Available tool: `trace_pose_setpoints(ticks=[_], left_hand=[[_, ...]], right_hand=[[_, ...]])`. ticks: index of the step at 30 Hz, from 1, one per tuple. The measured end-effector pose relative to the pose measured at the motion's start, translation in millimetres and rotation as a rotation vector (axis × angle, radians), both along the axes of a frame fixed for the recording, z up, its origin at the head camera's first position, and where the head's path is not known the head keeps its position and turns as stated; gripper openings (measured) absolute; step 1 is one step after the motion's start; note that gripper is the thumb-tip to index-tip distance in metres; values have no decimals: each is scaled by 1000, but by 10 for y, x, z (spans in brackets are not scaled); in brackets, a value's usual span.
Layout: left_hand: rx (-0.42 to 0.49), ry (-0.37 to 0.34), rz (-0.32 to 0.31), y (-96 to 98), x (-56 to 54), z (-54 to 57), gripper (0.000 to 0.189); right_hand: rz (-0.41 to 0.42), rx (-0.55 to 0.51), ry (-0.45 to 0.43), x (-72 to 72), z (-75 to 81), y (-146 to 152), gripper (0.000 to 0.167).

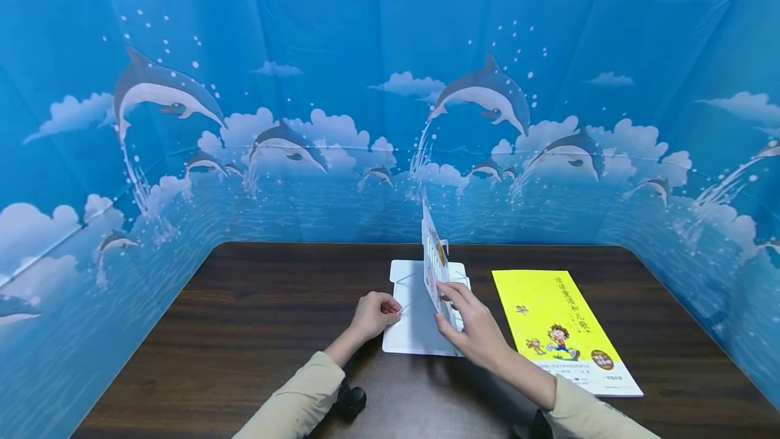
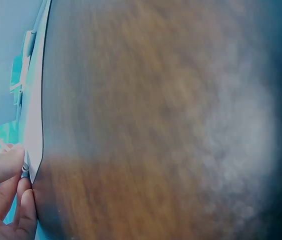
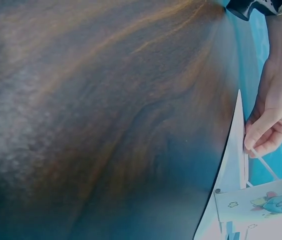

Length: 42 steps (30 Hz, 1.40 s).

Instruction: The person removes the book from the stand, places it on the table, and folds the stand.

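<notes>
A white folding book stand stands on the table; its flat base plate [image 1: 403, 341] lies down, and its cartoon-printed panel [image 1: 431, 249] is raised nearly upright from it. My left hand [image 1: 373, 316] is at the left edge of the base, pinching the end of a thin white wire rod [image 3: 265, 165] between thumb and fingertips. The rod slants up toward the raised panel. On the other side, my right hand [image 1: 474, 327] grips the panel by its near lower part, fingers on its printed right face and thumb by the near edge. The right hand is out of its own wrist view.
To the right of the stand lies a yellow picture-covered book [image 1: 536, 310], flat on the dark wooden table [image 1: 274, 310]. A blue dolphin-print curtain [image 1: 341, 87] rises behind the table and along both sides.
</notes>
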<state>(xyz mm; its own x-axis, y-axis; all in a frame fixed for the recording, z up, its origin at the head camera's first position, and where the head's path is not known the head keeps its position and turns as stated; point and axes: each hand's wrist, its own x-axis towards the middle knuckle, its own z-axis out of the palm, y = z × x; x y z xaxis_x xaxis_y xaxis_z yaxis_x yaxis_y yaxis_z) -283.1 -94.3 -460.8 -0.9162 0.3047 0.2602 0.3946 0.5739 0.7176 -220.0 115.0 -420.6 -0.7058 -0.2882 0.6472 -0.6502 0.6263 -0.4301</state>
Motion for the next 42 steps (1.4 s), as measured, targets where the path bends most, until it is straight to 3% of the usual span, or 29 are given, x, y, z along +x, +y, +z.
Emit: trace_pose_setpoints(ticks=[10,19,26,33,42], left_hand=[[-16,-21,23,23,46,37,4],[-60,-26,42,43,61,54,4],[-109,-17,13,58,74,78,4],[-127,-16,-5,48,57,72,3],[-162,12,-95,14,18,83,8]], right_hand=[[11,-78,-53,32,-25,76,54],[12,-87,-22,24,-62,157,55],[23,-103,-8,17,-117,195,52],[9,-89,-55,26,-130,182,51],[-7,-70,-52,50,-133,162,52]])
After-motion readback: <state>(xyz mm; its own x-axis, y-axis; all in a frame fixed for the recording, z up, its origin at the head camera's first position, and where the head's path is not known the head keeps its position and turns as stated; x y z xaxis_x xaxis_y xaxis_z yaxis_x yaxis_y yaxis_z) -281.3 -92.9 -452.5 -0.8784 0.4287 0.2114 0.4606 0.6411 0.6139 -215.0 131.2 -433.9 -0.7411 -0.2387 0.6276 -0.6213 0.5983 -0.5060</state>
